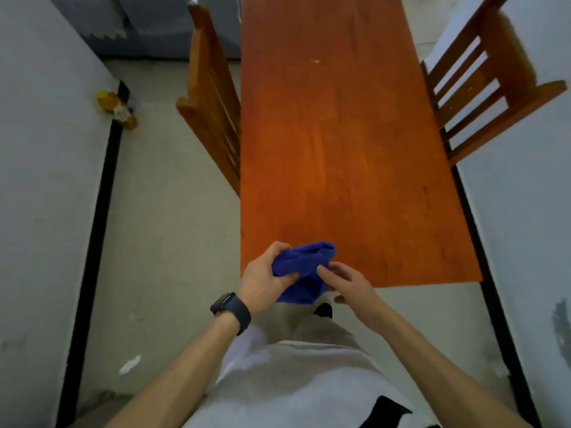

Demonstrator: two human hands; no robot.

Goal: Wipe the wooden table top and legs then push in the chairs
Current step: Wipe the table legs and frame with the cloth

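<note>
- At lower centre, over the near edge of the worktop (340, 134), the left hand (262, 282) grips the bunched cloth (304, 261), probably shaping a wiping pad.
- The right hand (349, 282) touches it; a pinch cannot be told.

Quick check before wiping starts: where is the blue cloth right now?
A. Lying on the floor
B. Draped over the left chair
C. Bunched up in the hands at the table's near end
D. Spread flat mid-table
C: the blue cloth is bunched at the near edge of the wooden table, gripped by the left hand, with the right hand touching it with its fingertips.
</note>
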